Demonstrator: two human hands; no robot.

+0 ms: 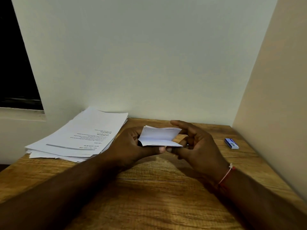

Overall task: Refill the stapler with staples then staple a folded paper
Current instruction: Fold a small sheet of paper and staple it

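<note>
Pale walls close in a corner around a wooden desk (149, 188), and a dark window (15, 63) sits far out beyond the left hand (132, 143). Both hands meet just above the desk's far half, with the folded paper (159, 136) held between them. The left hand grips the paper's left end, fingers curled behind it and the thumb along the lower edge. The right hand (197, 146) pinches the right end, its thumb tip almost touching the left thumb under the fold and its forefinger arched over the top edge. Held this way, lifted off the wood with the layers squeezed flat at both ends, the sheet looks as if its crease is being set or its edges squared so that a stapler's jaws could bite through all the layers at once. No stapler is in view; whether it has been refilled cannot be told. A small blue staple box (231, 143) lies on the desk to the outside of the right hand, well apart from it yet within an easy reach, which suits a refill done by that hand. Beyond the left hand's knuckles a loose stack of printed sheets (79, 136) lies pushed toward the wall, probably to leave the middle free for working. A red and white thread (226, 175) circles the right wrist.
</note>
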